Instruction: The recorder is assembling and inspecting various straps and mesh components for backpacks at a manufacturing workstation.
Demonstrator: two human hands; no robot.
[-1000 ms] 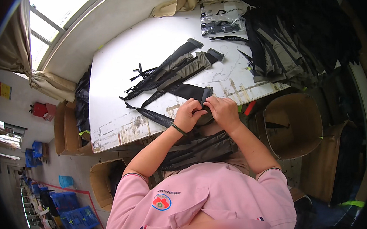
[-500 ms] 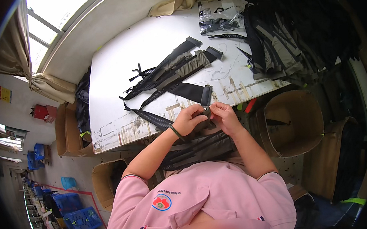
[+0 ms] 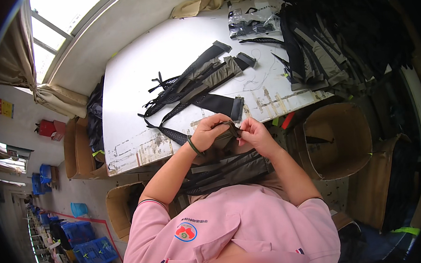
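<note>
Just off the near edge of the white table point(image 3: 137, 63), my left hand point(image 3: 207, 134) is closed on a dark olive fabric strap piece point(image 3: 232, 129). My right hand point(image 3: 256, 135) pinches the other side of it with thumb and fingertips. Its folded end is bunched between the hands, and the fingers hide part of it. Beyond my hands lie several black and grey padded straps point(image 3: 201, 76) with mesh strips and loose webbing tails. More dark straps point(image 3: 228, 172) rest across my lap.
A big pile of dark straps point(image 3: 317, 50) covers the table's right side, beside a clear plastic bag of black parts point(image 3: 254, 18). Cardboard boxes stand below the table at right point(image 3: 338, 142), at near left point(image 3: 121, 211) and at far left point(image 3: 77, 150).
My left hand has shifted slightly left and up, and the fabric between my hands has been turned so more of its folded end shows. The straps on the table's near edge have moved slightly.
</note>
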